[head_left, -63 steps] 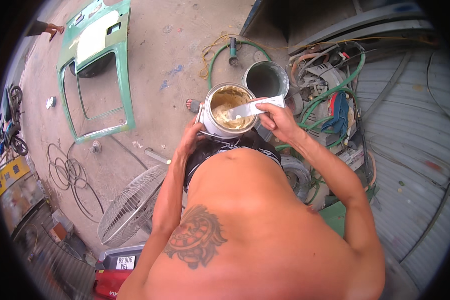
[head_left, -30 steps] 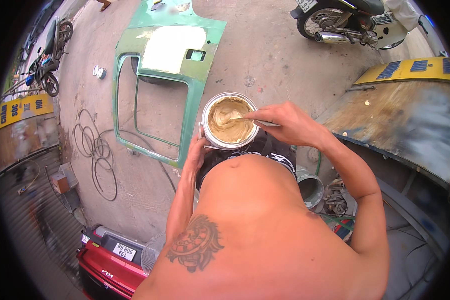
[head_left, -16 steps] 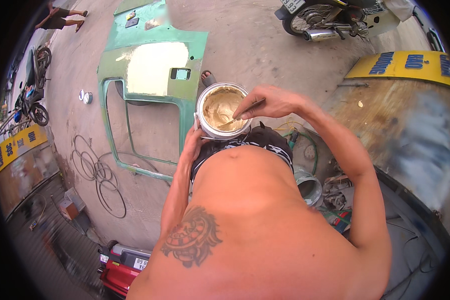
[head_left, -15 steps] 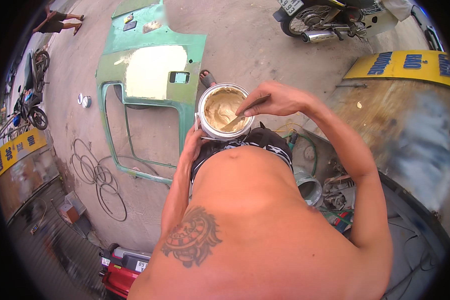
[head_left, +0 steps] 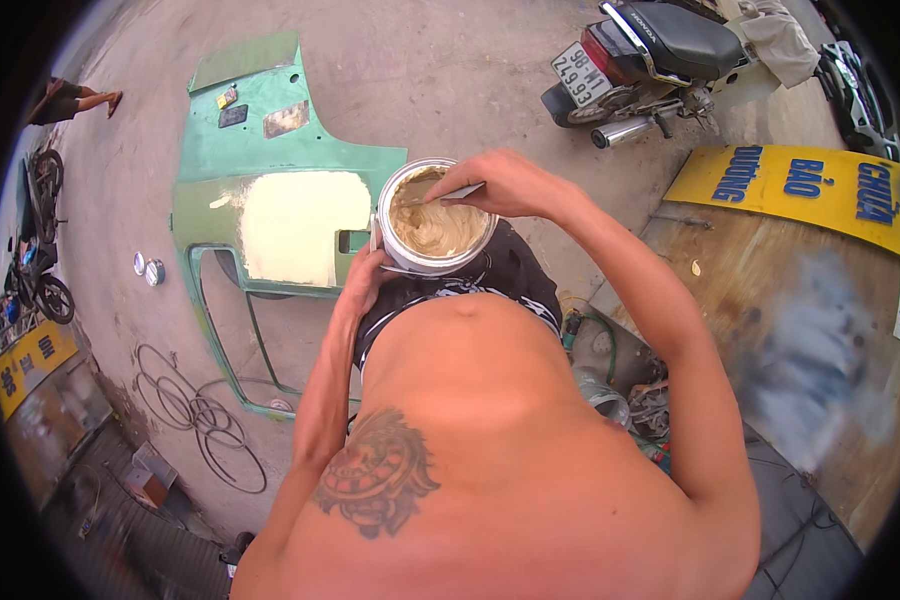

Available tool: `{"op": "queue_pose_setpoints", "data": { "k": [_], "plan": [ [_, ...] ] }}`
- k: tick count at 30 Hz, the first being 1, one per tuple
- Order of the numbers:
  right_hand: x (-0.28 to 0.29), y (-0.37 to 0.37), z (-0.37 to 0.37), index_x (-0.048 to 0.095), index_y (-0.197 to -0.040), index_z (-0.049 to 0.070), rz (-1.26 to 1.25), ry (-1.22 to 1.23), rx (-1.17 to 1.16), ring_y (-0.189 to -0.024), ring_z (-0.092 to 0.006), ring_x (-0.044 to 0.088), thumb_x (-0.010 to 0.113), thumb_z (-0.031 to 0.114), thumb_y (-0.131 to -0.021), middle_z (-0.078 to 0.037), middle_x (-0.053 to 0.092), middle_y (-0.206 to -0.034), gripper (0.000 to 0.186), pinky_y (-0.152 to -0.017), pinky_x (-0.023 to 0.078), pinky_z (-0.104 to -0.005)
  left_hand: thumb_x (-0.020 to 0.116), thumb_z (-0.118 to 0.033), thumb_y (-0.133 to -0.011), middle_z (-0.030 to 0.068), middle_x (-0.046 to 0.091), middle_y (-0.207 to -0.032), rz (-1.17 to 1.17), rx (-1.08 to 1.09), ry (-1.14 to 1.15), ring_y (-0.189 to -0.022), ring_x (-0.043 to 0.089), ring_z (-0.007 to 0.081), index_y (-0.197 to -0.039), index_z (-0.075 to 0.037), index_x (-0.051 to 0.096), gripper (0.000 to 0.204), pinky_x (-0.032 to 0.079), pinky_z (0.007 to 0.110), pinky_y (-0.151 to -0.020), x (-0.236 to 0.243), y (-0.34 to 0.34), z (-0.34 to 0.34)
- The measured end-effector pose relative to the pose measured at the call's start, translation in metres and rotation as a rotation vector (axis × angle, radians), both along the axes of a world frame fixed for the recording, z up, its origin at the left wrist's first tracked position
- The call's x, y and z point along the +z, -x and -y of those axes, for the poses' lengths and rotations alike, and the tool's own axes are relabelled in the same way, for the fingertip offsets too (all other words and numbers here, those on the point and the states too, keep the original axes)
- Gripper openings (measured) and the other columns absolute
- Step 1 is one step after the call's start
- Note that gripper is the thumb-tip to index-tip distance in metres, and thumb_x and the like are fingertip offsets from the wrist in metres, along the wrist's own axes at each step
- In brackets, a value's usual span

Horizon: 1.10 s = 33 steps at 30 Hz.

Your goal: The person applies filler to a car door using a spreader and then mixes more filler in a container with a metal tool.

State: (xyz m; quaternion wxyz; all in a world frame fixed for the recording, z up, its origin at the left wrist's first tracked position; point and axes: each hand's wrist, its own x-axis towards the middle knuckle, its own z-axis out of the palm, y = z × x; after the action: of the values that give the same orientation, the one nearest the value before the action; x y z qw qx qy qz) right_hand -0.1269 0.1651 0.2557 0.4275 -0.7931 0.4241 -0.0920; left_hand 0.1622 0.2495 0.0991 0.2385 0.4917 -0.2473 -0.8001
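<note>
A round metal can [head_left: 438, 266] of thick beige paste [head_left: 440, 228] is tilted toward me in front of my waist. My left hand [head_left: 367, 280] is closed on its left side, by the handle, with part of the fingers hidden. Above the can, my right hand [head_left: 505, 185] pinches a putty knife [head_left: 465, 194], whose blade reaches into the paste at the far side. Beyond the can to the left lies a green vehicle body panel [head_left: 208, 222] with a window opening. A large cream patch [head_left: 295, 225] covers its middle.
A motorcycle [head_left: 660, 45] stands at the far right, near a wooden board with a yellow sign [head_left: 800, 190]. A coiled hose [head_left: 195, 415] and two small round tins [head_left: 154, 272] lie on the left floor. Another person's legs [head_left: 85, 102] show far left. Tools and a bucket [head_left: 602, 400] sit by my right side.
My right hand has moved the knife from the can's near right side to its far side. The can has shifted slightly left in the picture. The view has turned a little.
</note>
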Motion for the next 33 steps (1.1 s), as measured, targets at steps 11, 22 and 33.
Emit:
{"op": "queue_pose_setpoints", "data": {
  "k": [11, 22, 33],
  "plan": [
    [0.019, 0.034, 0.149, 0.072, -0.112, 0.011, 0.060, -0.432, 0.153, -0.088, -0.0268, 0.068, 0.068, 0.015, -0.088, -0.014, 0.072, -0.099, 0.025, -0.079, 0.051, -0.0362, 0.049, -0.014, -0.079, 0.0084, 0.058, -0.121, 0.014, -0.016, -0.071, -0.107, 0.057, 0.0206, -0.137, -0.003, 0.045, 0.059, 0.047, 0.042, -0.091, 0.003, 0.009, 0.144],
    [-0.043, 0.079, 0.348, 0.070, -0.113, 0.009, 0.205, -0.123, -0.171, -0.083, -0.0246, 0.067, 0.065, 0.019, -0.090, -0.014, 0.072, -0.100, 0.025, -0.076, 0.051, -0.0363, 0.053, -0.013, -0.076, 0.0091, 0.056, -0.130, 0.187, -0.006, 0.065, -0.109, 0.058, 0.0212, -0.149, -0.006, 0.036, 0.075, 0.049, 0.034, -0.089, 0.039, 0.084, 0.358],
    [-0.040, 0.115, 0.470, 0.065, -0.116, 0.002, 0.450, -0.986, -0.568, -0.041, -0.0051, 0.028, 0.061, 0.022, -0.094, 0.005, 0.040, -0.054, 0.030, -0.042, 0.021, -0.0241, 0.054, -0.014, -0.075, 0.0107, 0.057, -0.126, 0.213, 0.154, 0.030, -0.107, 0.056, 0.0204, -0.147, -0.004, 0.038, 0.074, 0.048, 0.033, -0.085, 0.032, 0.105, 0.478]
  ]
}}
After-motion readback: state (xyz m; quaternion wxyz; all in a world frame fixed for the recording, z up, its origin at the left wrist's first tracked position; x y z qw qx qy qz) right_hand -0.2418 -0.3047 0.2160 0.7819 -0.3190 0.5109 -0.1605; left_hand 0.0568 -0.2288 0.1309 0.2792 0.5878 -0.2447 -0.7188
